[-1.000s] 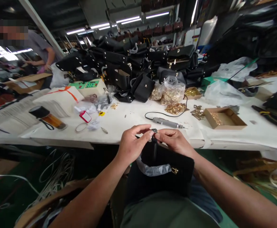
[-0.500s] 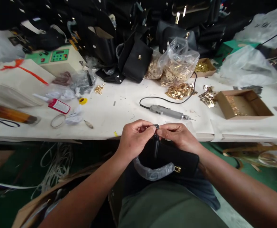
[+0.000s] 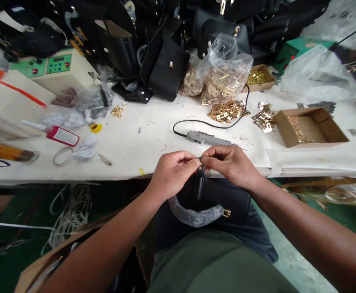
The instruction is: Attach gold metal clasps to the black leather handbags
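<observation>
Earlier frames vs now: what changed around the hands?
The right hand has risen slightly against the left hand, and a brassy spot now shows atop the black strap. The camera has tipped down, so the workbench sits higher in view. Nothing visibly taken or let go: both hands keep pinching the small dark piece. Grey corded screwdriver stays on the workbench, black handbag on the lap.
</observation>
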{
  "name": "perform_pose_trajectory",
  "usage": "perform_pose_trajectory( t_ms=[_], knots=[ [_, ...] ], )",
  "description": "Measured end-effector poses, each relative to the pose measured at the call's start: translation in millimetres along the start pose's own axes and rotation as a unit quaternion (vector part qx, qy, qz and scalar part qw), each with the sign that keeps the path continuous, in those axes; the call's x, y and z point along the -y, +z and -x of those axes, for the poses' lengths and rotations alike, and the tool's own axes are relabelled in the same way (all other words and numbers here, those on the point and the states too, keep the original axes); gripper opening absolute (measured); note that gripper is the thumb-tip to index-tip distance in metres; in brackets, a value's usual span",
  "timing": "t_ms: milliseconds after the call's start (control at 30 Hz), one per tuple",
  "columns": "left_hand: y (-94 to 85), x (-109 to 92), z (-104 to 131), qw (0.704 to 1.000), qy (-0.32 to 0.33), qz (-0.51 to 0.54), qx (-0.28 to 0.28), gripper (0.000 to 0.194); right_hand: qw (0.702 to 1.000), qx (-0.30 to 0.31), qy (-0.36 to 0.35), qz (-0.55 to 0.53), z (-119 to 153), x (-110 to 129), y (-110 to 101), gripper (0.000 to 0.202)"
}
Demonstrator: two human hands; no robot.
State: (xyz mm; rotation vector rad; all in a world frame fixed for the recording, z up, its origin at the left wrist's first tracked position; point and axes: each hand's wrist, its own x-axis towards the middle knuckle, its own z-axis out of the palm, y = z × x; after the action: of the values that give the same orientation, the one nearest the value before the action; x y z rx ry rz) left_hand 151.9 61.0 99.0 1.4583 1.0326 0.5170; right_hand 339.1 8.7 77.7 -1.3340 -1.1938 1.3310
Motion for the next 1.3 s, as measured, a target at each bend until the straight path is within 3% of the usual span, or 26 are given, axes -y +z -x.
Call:
perform_pose_trajectory(
  t_ms=[100,300,500,733,933,1167,1300],
  knots=[
    [-5.5,-5,-5,0.999,0.010,-0.024,0.035,0.019,1.000,0.003,-0.018,-0.010,-4,-2,-5,0.023],
    [-15.8,-12,-7,0.985,-0.004,-0.055,0.162,0.030,1.000,0.007,-0.015,-0.023,-4,7,-12,0.026],
    [-9.8,-8,0,0.990,0.031,-0.073,0.113,0.025,1.000,-0.007,-0.012,-0.026,2,12,-12,0.026],
    [1.4,-3,5,0.996,0.015,-0.074,0.053,0.020,1.000,-0.011,-0.005,-0.014,8,7,-16,0.024],
    [1.0,-2,5,0.994,0.027,-0.092,0.044,0.021,1.000,0.009,0.005,0.010,9,13,-18,0.021],
    [-4.2,2,8,0.970,0.050,-0.218,0.098,0.024,1.000,-0.007,0.001,0.007,12,7,-10,0.021],
    [-2.0,3,12,0.969,0.054,-0.231,0.076,0.023,0.999,-0.002,0.017,-0.033,10,4,-9,0.021]
  ],
)
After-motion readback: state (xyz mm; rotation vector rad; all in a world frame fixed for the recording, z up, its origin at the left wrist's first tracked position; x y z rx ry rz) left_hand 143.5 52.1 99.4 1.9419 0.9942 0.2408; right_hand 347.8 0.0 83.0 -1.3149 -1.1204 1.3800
